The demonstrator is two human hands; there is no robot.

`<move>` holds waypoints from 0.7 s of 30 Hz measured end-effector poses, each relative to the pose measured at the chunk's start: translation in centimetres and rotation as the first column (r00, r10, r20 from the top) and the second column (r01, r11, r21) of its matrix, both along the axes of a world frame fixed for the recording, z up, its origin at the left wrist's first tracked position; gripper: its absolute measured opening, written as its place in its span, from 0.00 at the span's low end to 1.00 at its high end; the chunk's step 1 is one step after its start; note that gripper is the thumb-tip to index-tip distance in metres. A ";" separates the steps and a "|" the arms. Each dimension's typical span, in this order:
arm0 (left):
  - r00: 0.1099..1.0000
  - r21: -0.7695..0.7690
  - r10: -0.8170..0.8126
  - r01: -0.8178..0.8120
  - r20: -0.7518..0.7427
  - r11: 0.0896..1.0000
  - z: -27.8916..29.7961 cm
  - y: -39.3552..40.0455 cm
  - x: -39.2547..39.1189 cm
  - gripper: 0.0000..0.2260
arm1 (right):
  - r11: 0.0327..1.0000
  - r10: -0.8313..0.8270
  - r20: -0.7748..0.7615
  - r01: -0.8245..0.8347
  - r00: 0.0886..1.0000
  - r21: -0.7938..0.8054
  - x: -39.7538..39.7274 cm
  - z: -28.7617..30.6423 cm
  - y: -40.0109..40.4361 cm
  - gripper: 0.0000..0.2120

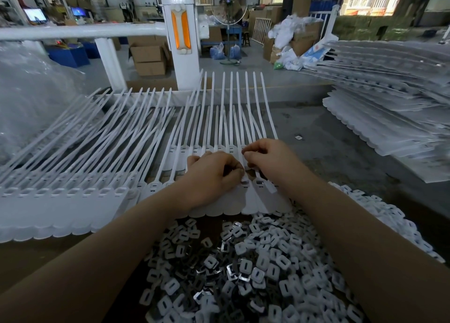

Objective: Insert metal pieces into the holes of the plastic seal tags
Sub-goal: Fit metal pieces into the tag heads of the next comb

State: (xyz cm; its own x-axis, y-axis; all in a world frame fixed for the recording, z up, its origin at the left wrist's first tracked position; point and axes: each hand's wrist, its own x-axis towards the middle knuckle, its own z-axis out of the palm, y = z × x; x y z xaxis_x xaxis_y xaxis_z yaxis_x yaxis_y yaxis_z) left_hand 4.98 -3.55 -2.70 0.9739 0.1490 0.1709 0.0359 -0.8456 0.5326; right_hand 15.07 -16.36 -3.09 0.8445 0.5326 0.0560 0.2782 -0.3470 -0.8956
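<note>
A: Tags on the left (60, 198) lie as a joined strip, sockets in one row, tails fanned away from the worker. Why?

B: Probably so each socket presents at the same reach and angle. This strip's sockets appear empty.

A: Left hand (214, 176)?

B: Fingers curled, pressing down on the centre strip (219, 208), most likely to keep it from sliding on the surface (328, 152). Whether it holds a piece, I cannot tell.

A: Right hand (267, 157)?

B: Fingertips pinched together just above the strip, touching the left hand's fingers. Whatever they pinch is hidden.

A: Metal pieces (255, 261)?

B: Heaped loose directly below both wrists, presumably for short pickups. Further strips (389, 108) are stacked at right.
</note>
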 end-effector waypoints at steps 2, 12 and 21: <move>1.000 0.026 0.006 -0.006 -0.009 1.000 0.0 0.0 0.0 0.07 | 1.000 0.002 -0.001 -0.002 1.000 0.002 0.0 0.0 0.0 0.04; 0.995 0.184 -0.025 0.008 0.092 0.983 0.0 0.0 -0.1 0.02 | 1.000 0.004 -0.004 -0.004 1.000 0.005 0.1 -0.1 0.0 0.04; 0.925 0.610 -0.325 0.142 0.200 0.779 0.4 0.9 -1.5 0.10 | 1.000 0.004 0.006 -0.004 1.000 -0.004 0.2 -0.1 0.0 0.04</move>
State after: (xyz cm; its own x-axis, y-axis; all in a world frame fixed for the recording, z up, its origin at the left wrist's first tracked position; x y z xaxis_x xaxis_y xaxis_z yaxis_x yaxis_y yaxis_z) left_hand 3.45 -2.64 -2.26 0.8611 -0.2915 0.4166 -0.2750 -0.9562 -0.1006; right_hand 15.23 -16.32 -3.22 0.8423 0.5358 0.0588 0.2845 -0.3493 -0.8928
